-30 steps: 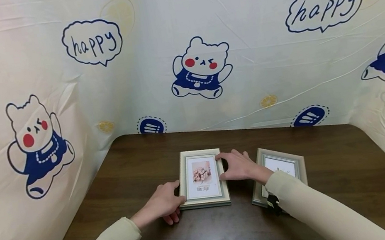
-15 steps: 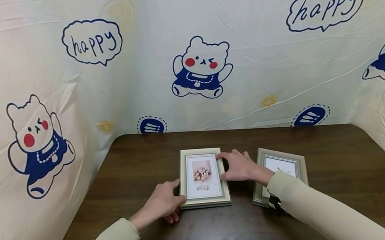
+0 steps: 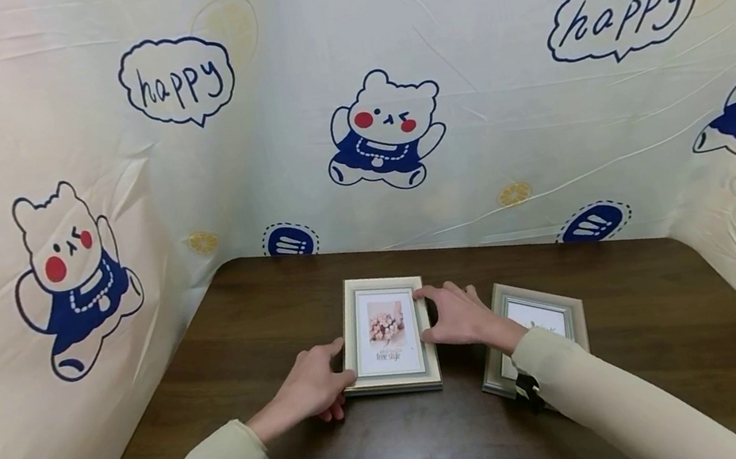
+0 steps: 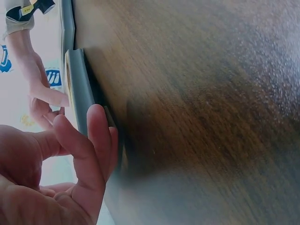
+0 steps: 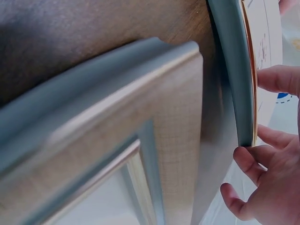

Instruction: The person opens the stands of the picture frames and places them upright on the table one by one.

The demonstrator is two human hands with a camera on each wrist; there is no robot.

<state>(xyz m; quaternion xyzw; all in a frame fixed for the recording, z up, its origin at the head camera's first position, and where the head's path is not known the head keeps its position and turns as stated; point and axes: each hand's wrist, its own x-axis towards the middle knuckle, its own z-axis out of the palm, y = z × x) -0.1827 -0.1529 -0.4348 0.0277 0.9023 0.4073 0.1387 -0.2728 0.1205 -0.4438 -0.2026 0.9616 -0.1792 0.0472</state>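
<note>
A cream picture frame (image 3: 388, 333) with a flower photo and the words "free style" is held between my two hands over the brown table. My left hand (image 3: 308, 383) grips its left edge, thumb near the lower left corner and other fingers at its side and underneath. My right hand (image 3: 460, 316) holds the right edge with thumb and fingertips spread along it. In the left wrist view, the frame's grey side (image 4: 80, 86) slants away from the tabletop, with dark shadow beneath. A second, beige-grey picture frame (image 3: 575, 319) lies askew under my right forearm, which partly covers it.
The brown wooden table (image 3: 404, 456) has rounded far corners. A pale printed cloth (image 3: 525, 124) with bears and "happy" bubbles closes off the back and both sides. In the right wrist view, the second frame's corner (image 5: 176, 126) stands close to the held one.
The far edge of the held frame has risen a little and shifted away, while its near edge barely moved. Both hands shifted slightly with it. The second frame stays put.
</note>
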